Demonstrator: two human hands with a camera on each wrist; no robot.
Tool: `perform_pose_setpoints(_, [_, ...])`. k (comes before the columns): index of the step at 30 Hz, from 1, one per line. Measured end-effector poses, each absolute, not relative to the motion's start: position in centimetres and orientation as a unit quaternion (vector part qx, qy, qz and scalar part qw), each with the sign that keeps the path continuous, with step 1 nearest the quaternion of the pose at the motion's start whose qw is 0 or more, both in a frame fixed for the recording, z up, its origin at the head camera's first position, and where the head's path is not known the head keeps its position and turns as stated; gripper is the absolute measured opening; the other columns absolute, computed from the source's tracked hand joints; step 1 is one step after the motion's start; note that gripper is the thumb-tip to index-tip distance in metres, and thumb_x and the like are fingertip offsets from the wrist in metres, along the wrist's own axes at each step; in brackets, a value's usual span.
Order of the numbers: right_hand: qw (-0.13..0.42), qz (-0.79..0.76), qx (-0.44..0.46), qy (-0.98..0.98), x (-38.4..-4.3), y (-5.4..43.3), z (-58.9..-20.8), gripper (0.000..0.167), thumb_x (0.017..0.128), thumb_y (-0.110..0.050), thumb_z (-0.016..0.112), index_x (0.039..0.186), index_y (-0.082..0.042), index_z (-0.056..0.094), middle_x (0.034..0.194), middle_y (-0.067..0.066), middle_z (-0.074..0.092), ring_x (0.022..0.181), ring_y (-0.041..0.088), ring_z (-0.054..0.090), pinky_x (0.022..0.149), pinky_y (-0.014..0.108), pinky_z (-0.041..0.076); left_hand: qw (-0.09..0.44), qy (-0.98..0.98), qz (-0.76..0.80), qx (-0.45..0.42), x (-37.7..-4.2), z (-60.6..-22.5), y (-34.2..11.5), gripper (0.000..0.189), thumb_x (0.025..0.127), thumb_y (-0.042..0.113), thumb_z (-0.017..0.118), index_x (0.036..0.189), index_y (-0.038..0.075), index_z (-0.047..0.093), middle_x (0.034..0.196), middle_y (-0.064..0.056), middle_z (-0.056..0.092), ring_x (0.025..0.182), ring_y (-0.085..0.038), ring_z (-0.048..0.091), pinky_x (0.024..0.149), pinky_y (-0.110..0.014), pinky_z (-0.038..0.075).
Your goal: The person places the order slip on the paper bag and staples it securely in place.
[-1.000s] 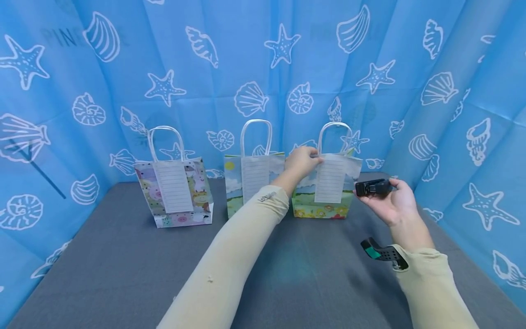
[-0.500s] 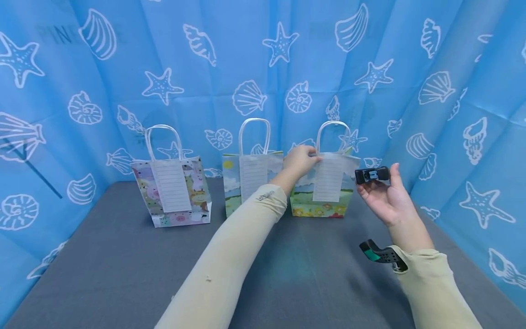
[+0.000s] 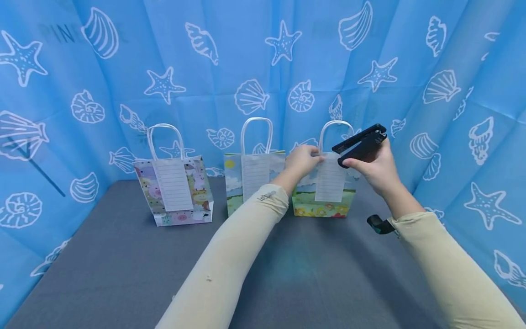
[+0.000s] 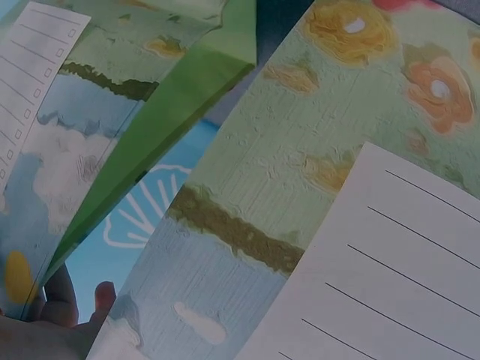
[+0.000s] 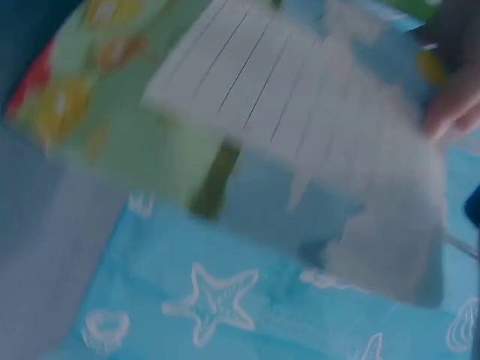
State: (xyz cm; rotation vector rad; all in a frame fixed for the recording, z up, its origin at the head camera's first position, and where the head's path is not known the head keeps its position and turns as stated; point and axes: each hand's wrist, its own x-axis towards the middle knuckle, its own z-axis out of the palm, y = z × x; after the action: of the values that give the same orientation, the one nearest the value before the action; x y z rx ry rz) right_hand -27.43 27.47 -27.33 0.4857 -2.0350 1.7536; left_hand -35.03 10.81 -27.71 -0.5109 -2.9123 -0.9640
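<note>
My left hand (image 3: 302, 160) pinches the top left corner of a white lined sheet (image 3: 330, 179) against the upper edge of the right paper gift bag (image 3: 302, 194), which has a meadow-and-flowers print and a white handle. In the left wrist view part of that hand (image 4: 37, 334) shows beside the bag. Gripped in my right hand (image 3: 376, 171) is a black stapler (image 3: 363, 145), raised to the bag's upper right corner with its arms spread apart. The right wrist view is blurred, showing the lined sheet (image 5: 247, 75) hanging on the bag's front.
A middle gift bag (image 3: 234, 180) with a similar print stands partly behind my left arm. Farther left stands an animal-print bag (image 3: 201, 187); both carry lined sheets. The grey table (image 3: 135, 274) ends at a blue seashell curtain (image 3: 213, 41).
My right hand has turned over and risen leftward, bringing the stapler from low beside the bag up to its top right corner. The left hand stays on the sheet.
</note>
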Motion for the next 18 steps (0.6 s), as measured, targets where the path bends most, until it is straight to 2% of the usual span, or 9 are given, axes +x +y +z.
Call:
perform_pose_setpoints(5, [0.200,0.503,0.183,-0.821,-29.2,27.6,-26.4,0.072,0.084,0.002,0.073,0.136,-0.007,0.024,0.120,0.006,0.045,0.095,0.002,0.057,0.075,0.014,0.050,0.013,-0.938,-0.308,-0.160,-35.2,-27.7,10.8,0.027,0.096,0.038,0.061,0.120,0.027,0.069,0.119,0.010,0.066,0.106,-0.009,0.060,0.087,-0.030,0.048])
perform_pose_setpoints(8, [0.178,0.467,0.177,-0.848,-30.1,27.6,-26.0,0.076,0.085,-0.001,0.073,0.140,0.000,0.020,0.123,0.015,0.044,0.093,0.002,0.054,0.073,0.013,0.049,0.012,-0.940,-0.303,-0.159,-35.1,-27.7,10.9,0.027,0.096,0.039,0.061,0.118,0.027,0.070,0.119,0.011,0.066,0.105,-0.009,0.060,0.087,-0.031,0.047])
perform_pose_setpoints(13, [0.138,0.433,0.164,-0.875,-31.0,27.6,-25.3,0.082,0.086,-0.008,0.075,0.143,0.003,0.018,0.127,0.024,0.043,0.090,0.002,0.053,0.071,0.013,0.048,0.019,-0.945,-0.287,-0.155,-35.1,-27.9,11.0,0.029,0.096,0.041,0.060,0.121,0.028,0.068,0.121,0.011,0.065,0.104,-0.007,0.061,0.086,-0.030,0.047])
perform_pose_setpoints(15, [0.127,0.426,0.162,-0.881,-31.2,27.4,-25.0,0.082,0.085,-0.009,0.075,0.143,0.003,0.018,0.127,0.025,0.044,0.091,0.004,0.054,0.071,0.014,0.049,0.021,-0.947,-0.283,-0.153,-35.1,-27.9,11.0,0.031,0.096,0.041,0.059,0.124,0.029,0.067,0.124,0.012,0.064,0.106,-0.007,0.060,0.088,-0.029,0.047])
perform_pose_setpoints(18, [0.120,0.407,0.157,-0.892,-31.4,27.2,-24.7,0.082,0.084,-0.009,0.077,0.142,0.003,0.020,0.124,0.024,0.046,0.093,0.017,0.058,0.068,0.015,0.049,0.021,-0.948,-0.282,-0.146,-35.1,-27.8,11.1,0.036,0.096,0.043,0.059,0.129,0.030,0.063,0.130,0.013,0.060,0.113,-0.006,0.058,0.093,-0.030,0.046])
